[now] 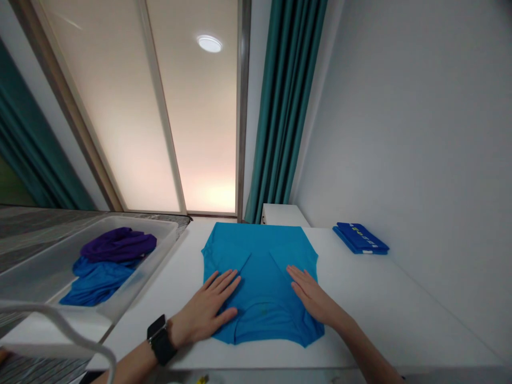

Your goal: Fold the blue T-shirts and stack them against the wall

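Note:
A bright blue T-shirt point(262, 250) lies spread on the white table, its neckline toward me and its lower part reaching the far edge. My left hand point(212, 304) rests flat on the shirt's left side, fingers stretched out, with a dark watch on that wrist. On the right side of the shirt lies my right hand point(314, 298), also flat with fingers extended. Two slanting creases run in the cloth between the hands. Neither hand grips the fabric. The sleeves are not seen spread out to the sides.
Left of the table stands a translucent plastic bin point(160, 226) with a purple garment point(120, 244) and a blue garment point(100, 280) inside. Folded dark blue clothes point(360, 238) sit at the right, near the wall. A white cabinet point(285, 215) stands beyond the table point(400, 320). A pale curved tube point(68, 330) crosses the lower left.

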Motion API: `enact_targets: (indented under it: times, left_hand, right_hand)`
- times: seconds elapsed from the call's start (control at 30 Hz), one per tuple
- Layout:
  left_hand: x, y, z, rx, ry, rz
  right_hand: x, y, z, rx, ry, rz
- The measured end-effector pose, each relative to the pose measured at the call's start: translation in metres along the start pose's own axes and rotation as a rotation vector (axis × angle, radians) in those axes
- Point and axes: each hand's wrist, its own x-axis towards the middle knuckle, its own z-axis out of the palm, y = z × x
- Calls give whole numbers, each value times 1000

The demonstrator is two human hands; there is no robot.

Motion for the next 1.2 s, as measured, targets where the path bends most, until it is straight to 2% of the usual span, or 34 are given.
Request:
enact_targets:
  times: [0.17,0.37,0.5,0.63,0.73,0.8,0.9,1.0,1.1,1.2]
  left_hand:
    - [0,-20,-8,-55,62,-132]
    - [-3,-32,-9,-95,153,-214]
    - [-7,-22,-8,-56,93,-177]
    - [-4,6,0,11,47,-66]
    - [3,20,6,19,28,-29]
    - [8,18,6,3,26,-16]
    - [11,2,0,-25,80,-27]
    - [9,-12,-12,-48,150,-59]
    - [2,-13,-23,-96,196,-121]
    - [-8,-8,-28,-119,197,-213]
  right_hand:
    - [2,10,4,-49,56,-50]
    - [-2,9,1,-268,168,-111]
    - [-7,7,4,-279,162,-133]
    - [-9,3,11,-210,145,-150]
    - [-7,4,8,-155,146,-160]
    - [-6,8,1,-116,164,-152]
    - [-6,20,-10,-92,206,-118]
    - [-7,27,-10,-125,201,-106]
    - [-8,18,0,-179,186,-107]
    - [-2,-7,10,-191,183,-139]
